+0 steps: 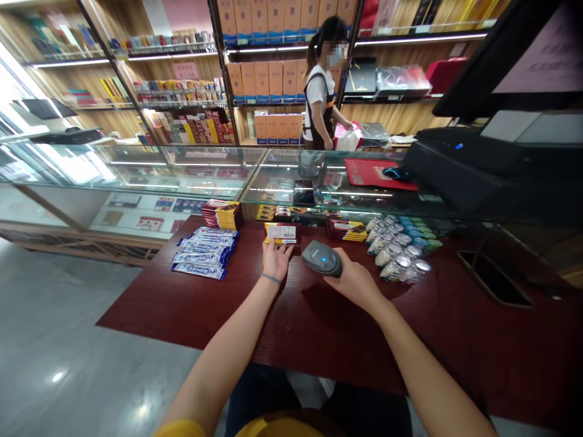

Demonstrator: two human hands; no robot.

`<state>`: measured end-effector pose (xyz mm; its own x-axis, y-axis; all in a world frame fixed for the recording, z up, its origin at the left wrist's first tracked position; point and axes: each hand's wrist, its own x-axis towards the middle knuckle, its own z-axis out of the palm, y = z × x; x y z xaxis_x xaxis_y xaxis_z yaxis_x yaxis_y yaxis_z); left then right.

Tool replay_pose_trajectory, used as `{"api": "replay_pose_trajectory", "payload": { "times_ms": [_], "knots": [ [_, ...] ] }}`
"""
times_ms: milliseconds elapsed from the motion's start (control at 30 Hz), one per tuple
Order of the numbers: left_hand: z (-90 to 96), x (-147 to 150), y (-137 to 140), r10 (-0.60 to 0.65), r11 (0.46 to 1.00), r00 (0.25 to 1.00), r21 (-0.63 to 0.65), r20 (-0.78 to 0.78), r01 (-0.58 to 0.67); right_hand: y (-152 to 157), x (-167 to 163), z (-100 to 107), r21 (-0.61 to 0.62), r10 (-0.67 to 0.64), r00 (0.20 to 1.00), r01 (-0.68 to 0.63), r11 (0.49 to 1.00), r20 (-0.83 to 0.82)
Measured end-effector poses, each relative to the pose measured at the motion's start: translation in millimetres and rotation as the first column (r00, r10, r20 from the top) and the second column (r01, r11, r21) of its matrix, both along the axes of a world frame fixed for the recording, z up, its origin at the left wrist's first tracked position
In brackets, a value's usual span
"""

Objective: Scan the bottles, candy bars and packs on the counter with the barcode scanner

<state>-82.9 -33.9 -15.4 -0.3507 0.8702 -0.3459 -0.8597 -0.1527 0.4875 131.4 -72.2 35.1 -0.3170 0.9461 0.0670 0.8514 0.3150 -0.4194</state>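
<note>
My left hand (276,260) is closed on a flat yellow-and-dark-red packet (281,233), held up from below with its printed barcode side facing me. In my right hand (357,280) is a dark grey barcode scanner (322,257) with a small blue light on top. The scanner's nose points left, a short way right of and nearer than the packet; the two are apart. Similar packets lie in a stack on the left (221,214) and a lower stack on the right (346,230).
Blue-and-white wrapped bars (204,252) lie at the table's left. Small capped bottles (396,249) stand in rows at the right, near a dark phone-like device (494,279). Behind the table (300,321) runs a glass display counter (259,167). A person (321,91) stands beyond it.
</note>
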Motion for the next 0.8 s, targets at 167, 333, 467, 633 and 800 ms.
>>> {"api": "replay_pose_trajectory", "payload": {
  "times_ms": [167, 333, 467, 633, 800],
  "knots": [
    [-0.3, 0, -1, -0.015, 0.999, 1.0, 0.028, -0.012, 0.015, 1, 1, -3, 0.016, 0.006, 1.0, -0.005, 1.0, -0.007],
    [-1.2, -1, 0, -0.007, 1.0, 1.0, 0.023, -0.02, 0.007, 1, 3, 1, -0.005, -0.035, 0.997, 0.035, 0.999, -0.065],
    [-1.7, -1, 0, -0.046, 0.996, 0.995, 0.077, -0.083, 0.053, 5, 8, 3, -0.059, -0.117, 0.975, 0.108, 0.992, -0.19],
    [-3.2, -1, -2, -0.09, 0.988, 0.979, 0.111, -0.183, 0.111, 15, 20, -1, -0.031, -0.171, 0.876, 0.176, 0.984, -0.451],
    [0.2, 1, -4, -0.113, 0.989, 0.956, 0.058, -0.272, 0.134, 17, 31, 8, -0.05, -0.209, 0.712, 0.237, 0.97, -0.671]
  ]
}}
